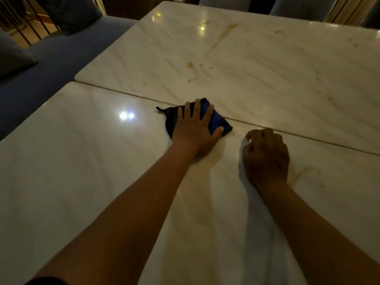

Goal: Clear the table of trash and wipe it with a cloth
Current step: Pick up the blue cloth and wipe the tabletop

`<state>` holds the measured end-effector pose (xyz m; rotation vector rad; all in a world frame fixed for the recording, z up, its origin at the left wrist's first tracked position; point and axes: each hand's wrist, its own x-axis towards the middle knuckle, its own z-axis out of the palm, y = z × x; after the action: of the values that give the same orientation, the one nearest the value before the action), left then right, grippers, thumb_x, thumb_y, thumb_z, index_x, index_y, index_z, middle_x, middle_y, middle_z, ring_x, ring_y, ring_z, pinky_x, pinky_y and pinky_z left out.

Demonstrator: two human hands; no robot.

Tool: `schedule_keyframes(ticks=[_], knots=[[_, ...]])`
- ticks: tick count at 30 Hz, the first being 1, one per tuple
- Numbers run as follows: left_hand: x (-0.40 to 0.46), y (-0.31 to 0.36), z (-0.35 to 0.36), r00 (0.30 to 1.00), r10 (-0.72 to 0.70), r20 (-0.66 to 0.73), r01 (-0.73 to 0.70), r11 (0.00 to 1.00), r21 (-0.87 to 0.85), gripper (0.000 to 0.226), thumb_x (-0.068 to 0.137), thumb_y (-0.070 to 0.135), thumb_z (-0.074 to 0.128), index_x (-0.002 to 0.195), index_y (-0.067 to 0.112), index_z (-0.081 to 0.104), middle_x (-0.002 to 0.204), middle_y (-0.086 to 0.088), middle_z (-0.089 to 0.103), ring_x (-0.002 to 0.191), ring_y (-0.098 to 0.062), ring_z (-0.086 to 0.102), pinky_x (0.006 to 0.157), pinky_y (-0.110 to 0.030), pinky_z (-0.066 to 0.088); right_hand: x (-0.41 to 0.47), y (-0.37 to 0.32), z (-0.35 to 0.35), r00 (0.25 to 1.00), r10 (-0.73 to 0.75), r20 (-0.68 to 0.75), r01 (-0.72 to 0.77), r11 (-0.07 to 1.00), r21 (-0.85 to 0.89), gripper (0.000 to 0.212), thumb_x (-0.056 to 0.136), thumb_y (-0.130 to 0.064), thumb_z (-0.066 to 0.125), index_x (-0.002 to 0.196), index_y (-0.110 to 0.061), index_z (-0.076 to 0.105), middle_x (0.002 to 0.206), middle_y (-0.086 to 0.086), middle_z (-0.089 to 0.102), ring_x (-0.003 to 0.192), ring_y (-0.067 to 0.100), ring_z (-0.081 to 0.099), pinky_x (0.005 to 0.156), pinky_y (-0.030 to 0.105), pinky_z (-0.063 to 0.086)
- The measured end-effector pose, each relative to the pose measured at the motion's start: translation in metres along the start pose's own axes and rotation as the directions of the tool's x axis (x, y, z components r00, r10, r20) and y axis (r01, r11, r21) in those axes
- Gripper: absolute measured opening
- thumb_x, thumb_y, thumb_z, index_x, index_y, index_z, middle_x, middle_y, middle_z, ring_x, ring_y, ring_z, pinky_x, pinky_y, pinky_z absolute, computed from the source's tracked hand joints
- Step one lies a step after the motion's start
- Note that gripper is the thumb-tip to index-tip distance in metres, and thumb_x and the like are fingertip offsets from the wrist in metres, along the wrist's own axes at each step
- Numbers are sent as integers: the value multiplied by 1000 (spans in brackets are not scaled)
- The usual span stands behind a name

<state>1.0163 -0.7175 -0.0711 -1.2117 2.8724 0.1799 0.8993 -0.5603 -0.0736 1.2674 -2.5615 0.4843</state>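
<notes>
A dark blue cloth (pixel 219 120) lies on the near white marble table (pixel 72 161), right at the seam with a second marble table (pixel 267 79) behind it. My left hand (pixel 195 128) presses flat on the cloth with its fingers straight and spread. My right hand (pixel 265 155) rests on the near table to the right of the cloth, fingers curled, holding nothing. Brownish stains mark the far table (pixel 191 64) and the near table by my right wrist (pixel 298 173). No trash shows on either top.
A grey-blue sofa (pixel 51 64) with cushions (pixel 14 56) runs along the left side of both tables. Chair backs (pixel 298 5) stand beyond the far table's edge. A railing (pixel 24 21) shows at the top left.
</notes>
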Motion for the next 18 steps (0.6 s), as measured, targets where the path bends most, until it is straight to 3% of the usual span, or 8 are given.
schedule_keyframes(ticks=[4, 7, 9, 12, 15, 18], knots=[[-101, 24, 4, 976, 215, -22, -216, 974, -71, 77, 95, 69, 17, 159, 31, -1, 167, -8, -11, 152, -33, -12, 122, -54, -1, 5, 0, -13, 994, -15, 107, 9, 998, 54, 23, 91, -14, 49, 107, -15, 65, 106, 10, 59, 97, 31, 56, 73, 34, 41], [-194, 43, 13, 915, 403, -2, -402, 913, -62, 78, 95, 70, 24, 159, 33, 2, 167, -7, -8, 152, -31, -13, 123, -51, -6, -4, 6, -33, 972, -8, 234, -43, 976, 213, 28, 93, -18, 47, 113, -19, 67, 117, 4, 62, 108, 26, 56, 81, 31, 41], [-204, 40, 17, 886, 465, 3, -464, 885, -39, 78, 94, 71, 28, 159, 33, 8, 167, -8, 1, 153, -34, -4, 123, -51, -2, -35, 10, -52, 987, 4, 162, -47, 963, 267, 28, 91, -16, 50, 110, -21, 69, 114, 0, 66, 106, 23, 58, 83, 31, 43], [-160, 37, 10, 922, 387, 17, -388, 921, 27, 79, 91, 72, 25, 159, 35, 11, 167, -7, 5, 152, -35, 4, 123, -52, 4, -103, 13, -79, 1000, 0, 21, -6, 963, 269, 28, 86, -9, 56, 106, -21, 71, 111, -1, 67, 106, 19, 57, 87, 28, 43], [-130, 46, 11, 984, 172, 55, -173, 985, 15, 81, 91, 74, 17, 159, 32, 3, 167, -10, -4, 152, -37, -3, 122, -52, -2, -160, 18, -102, 998, 50, 36, -58, 966, 251, 26, 89, -10, 58, 111, -18, 70, 117, 2, 64, 113, 18, 55, 93, 24, 40], [-173, 66, 16, 978, 203, 52, -203, 979, 7, 82, 92, 72, 17, 160, 29, 2, 166, -13, -6, 152, -38, -6, 122, -56, -1, -208, 20, -120, 993, 106, 59, -118, 963, 243, 27, 89, -9, 59, 112, -18, 70, 119, 2, 62, 116, 19, 52, 94, 26, 42]])
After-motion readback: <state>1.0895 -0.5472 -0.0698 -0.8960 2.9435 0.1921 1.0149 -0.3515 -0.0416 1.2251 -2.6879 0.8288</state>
